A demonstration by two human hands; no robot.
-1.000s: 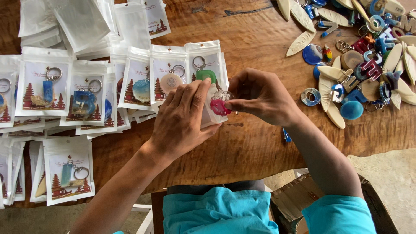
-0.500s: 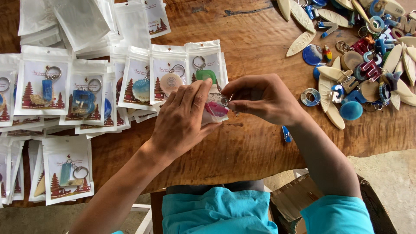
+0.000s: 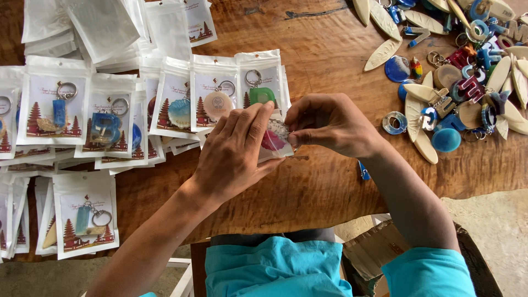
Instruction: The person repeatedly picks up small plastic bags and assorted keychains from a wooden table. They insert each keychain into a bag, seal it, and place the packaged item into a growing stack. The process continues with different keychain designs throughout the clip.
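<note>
Left hand (image 3: pixel 234 157): fingers flat and together on a small clear bag (image 3: pixel 273 144), pressing it against the thumb, gripping it.
Right hand (image 3: pixel 330 125): curled up, fingertips pinched tight on the right edge of the same bag.
Small clear bag: between both hands, just above the brown wooden surface (image 3: pixel 324 60), near its middle.
Pink keychain (image 3: pixel 272 141): inside the bag, partly hidden by the fingers.
Green keychain bag (image 3: pixel 259 77): just behind the left hand's fingertips, flat on the surface.
Row of filled bags (image 3: pixel 110 110): white, side by side, going off to the left, each with a keychain in it.
Empty bags (image 3: pixel 102 27): in a heap at the top left.
Loose keychains (image 3: pixel 467 77): big pile on the right, well apart from the hands, with blue, red and cream pieces.
Blue bit (image 3: pixel 363 170): small, on the surface just beside the right wrist.
</note>
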